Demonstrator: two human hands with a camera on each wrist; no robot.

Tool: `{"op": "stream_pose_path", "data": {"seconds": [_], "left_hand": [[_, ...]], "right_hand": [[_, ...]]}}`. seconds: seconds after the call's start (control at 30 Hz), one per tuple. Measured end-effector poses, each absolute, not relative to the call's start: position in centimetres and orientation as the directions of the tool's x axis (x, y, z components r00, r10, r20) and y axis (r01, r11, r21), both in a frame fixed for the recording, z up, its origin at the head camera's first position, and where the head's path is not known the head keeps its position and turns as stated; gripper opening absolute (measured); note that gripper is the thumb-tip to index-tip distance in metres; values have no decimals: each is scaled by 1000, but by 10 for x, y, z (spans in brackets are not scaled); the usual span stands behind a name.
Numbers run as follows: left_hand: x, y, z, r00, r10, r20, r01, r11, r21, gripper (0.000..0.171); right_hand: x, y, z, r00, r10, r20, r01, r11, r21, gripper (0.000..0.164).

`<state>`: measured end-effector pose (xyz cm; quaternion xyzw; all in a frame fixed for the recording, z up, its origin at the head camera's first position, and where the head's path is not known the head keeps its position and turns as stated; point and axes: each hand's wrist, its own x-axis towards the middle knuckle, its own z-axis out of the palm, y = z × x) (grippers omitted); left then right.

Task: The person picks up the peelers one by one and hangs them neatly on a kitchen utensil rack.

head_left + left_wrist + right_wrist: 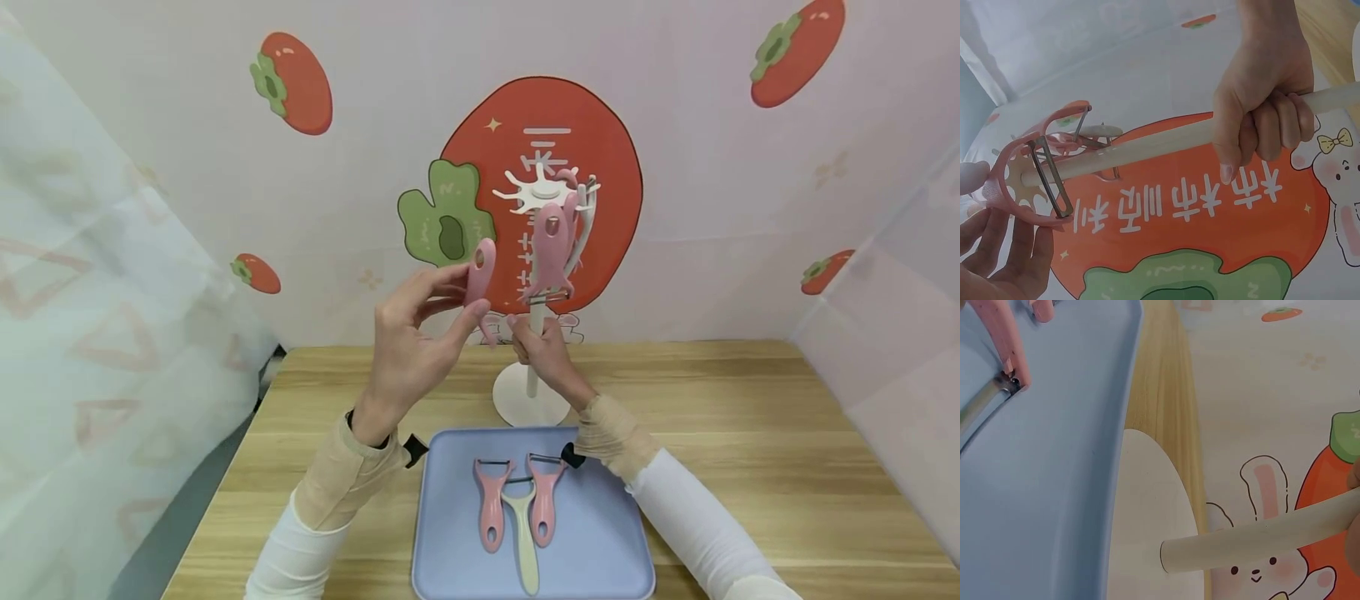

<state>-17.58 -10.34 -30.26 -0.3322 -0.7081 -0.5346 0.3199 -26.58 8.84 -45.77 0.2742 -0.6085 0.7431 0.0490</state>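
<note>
My left hand [408, 342] pinches a pink peeler [481, 271] by its handle, left of a white stand with a hooked top [546, 193]. In the left wrist view this peeler's metal blade [1052, 178] shows at its forked end. The right hand [551, 357] grips the stand's pole [1160, 147], fingers wrapped round it below the hooks. A pink peeler [551, 250] hangs on the hooks, blade down, with other pink and white ones partly hidden behind it. The right wrist view shows the pole's lower end meeting the round base [1147, 506], the right hand mostly cut off.
Closer to me lies a blue tray [600, 542]. On it are two pink peelers [492, 508] and a cream peeler [523, 537] between them. The wooden table [735, 467] ends against a backdrop [360, 167] printed with persimmons; similar sheets stand at both sides.
</note>
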Motion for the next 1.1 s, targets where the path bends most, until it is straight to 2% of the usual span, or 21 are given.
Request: {"op": "stream_pose_path", "data": {"seconds": [0.13, 0.43, 1.1], "left_hand": [[-178, -102, -298, -581, 136, 802, 809, 205, 551, 38], [-183, -95, -289, -554, 136, 821, 830, 166, 532, 37], [-196, -82, -279, -602, 124, 789, 798, 142, 586, 36]], "right_hand": [[-264, 88, -458, -849, -257, 462, -405, -246, -881, 51], [-262, 87, -456, -847, -251, 468, -406, -264, -875, 47], [-264, 86, -456, -845, -244, 475, -411, -272, -870, 46]]}}
